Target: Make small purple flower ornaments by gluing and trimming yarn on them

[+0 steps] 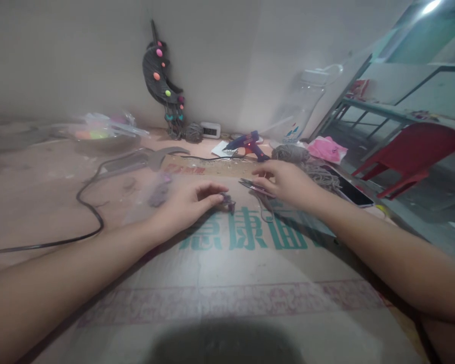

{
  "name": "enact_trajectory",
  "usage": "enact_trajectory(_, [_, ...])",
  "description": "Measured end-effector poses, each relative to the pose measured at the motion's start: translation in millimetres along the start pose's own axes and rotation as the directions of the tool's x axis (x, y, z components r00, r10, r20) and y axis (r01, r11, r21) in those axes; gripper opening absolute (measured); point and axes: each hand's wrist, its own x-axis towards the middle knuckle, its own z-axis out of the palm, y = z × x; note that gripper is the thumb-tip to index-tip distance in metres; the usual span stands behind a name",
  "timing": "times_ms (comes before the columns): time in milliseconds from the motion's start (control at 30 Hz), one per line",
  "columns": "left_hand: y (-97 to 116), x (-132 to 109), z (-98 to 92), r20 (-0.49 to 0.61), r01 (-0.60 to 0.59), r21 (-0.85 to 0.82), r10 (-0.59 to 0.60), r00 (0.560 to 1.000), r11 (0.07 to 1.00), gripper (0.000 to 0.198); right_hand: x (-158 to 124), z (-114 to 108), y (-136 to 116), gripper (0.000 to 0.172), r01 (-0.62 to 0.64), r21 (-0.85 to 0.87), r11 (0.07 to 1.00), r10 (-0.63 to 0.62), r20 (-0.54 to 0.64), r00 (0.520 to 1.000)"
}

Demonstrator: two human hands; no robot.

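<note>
My left hand pinches a small purple piece between thumb and fingertips, just above the printed sheet; its exact kind is too blurred to name. My right hand is curled over a pair of scissors, thumb and fingers around them. Their blades point left toward my left hand. One handle loop hangs out below the palm, and the other is partly hidden by the hand. Left of my left hand, another purple piece lies on clear plastic.
A blue glue gun with a lit red light stands behind my hands. Grey yarn, a phone and a clear bottle are to the right. A black cable crosses the left side. A grey moon decoration leans at the wall.
</note>
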Motion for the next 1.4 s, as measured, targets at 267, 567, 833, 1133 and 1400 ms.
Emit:
enact_trajectory(267, [-1.8,-1.0,0.6,0.028,-0.013,-0.061,0.014,0.999,0.998,0.027,-1.7,16.0,2.1,0.025,-0.031,-0.078,0.996,0.041,0.132,0.990])
enact_trajectory(567, [-5.8,4.0,-3.9,0.034,-0.003,-0.188,0.009,0.999,0.982,0.034,-0.5,14.6,3.3,0.023,0.027,-0.016,1.000,-0.029,-0.162,0.986])
enact_trajectory(833, [-6.9,4.8,-5.2,0.041,0.049,-0.266,-0.040,0.998,0.963,0.036,-15.1,6.8,-21.3,0.033,0.133,0.261,0.956,-0.072,-0.231,0.970])
enact_trajectory(1133, [-4.8,4.5,-5.5,0.053,0.044,-0.316,-0.029,0.998,0.948,0.032,-23.8,19.1,-26.3,0.034,0.283,0.205,0.937,-0.293,0.022,0.956])
enact_trajectory(1400, [-2.9,6.5,-4.9,0.040,0.052,-0.319,-0.041,0.998,0.946,0.025,-23.6,24.5,-24.6,0.032,0.311,0.142,0.940,-0.320,0.044,0.946])
